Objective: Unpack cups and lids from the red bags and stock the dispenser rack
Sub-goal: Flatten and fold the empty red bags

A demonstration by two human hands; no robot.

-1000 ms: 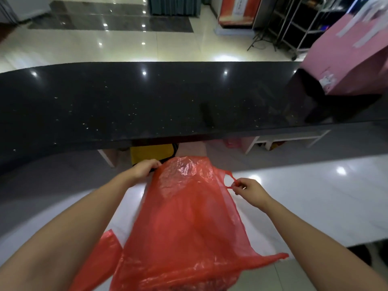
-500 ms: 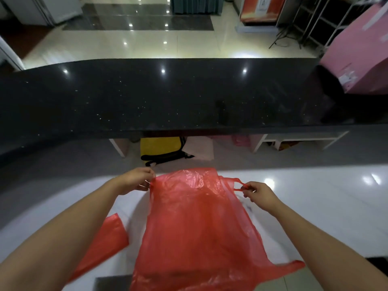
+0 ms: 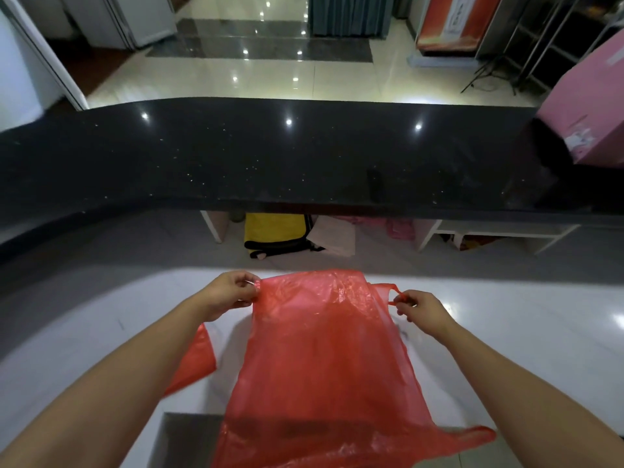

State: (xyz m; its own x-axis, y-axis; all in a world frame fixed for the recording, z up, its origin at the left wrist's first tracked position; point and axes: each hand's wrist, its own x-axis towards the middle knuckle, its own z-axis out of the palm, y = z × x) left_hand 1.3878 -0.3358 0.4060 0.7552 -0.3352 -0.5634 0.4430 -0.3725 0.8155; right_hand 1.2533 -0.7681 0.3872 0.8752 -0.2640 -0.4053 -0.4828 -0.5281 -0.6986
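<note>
Head view: a thin, translucent red plastic carrier bag (image 3: 324,359) hangs spread between two bare hands, over a glossy white tabletop (image 3: 526,332) at the near side of the scene. The left hand (image 3: 229,295) pinches the bag's upper left edge in a narrow grip between thumb and curled fingers; the right hand (image 3: 422,307) pinches the thin loop handle at the upper right in the same way. The bag looks flat and limp, and no cups or lids can be made out through it, so it is probably empty or nearly so. A second piece of red plastic (image 3: 196,363) lies on the tabletop at the near left, partly behind the left forearm. Farther off runs a long, speckled black stone counter (image 3: 270,157), with a pink cardboard box (image 3: 587,106) at its far right end. No dispenser rack is in view. The step in hand seems to be dealing with an emptied bag; the next move likely calls for folding it or putting it aside and reaching for more stock.
</note>
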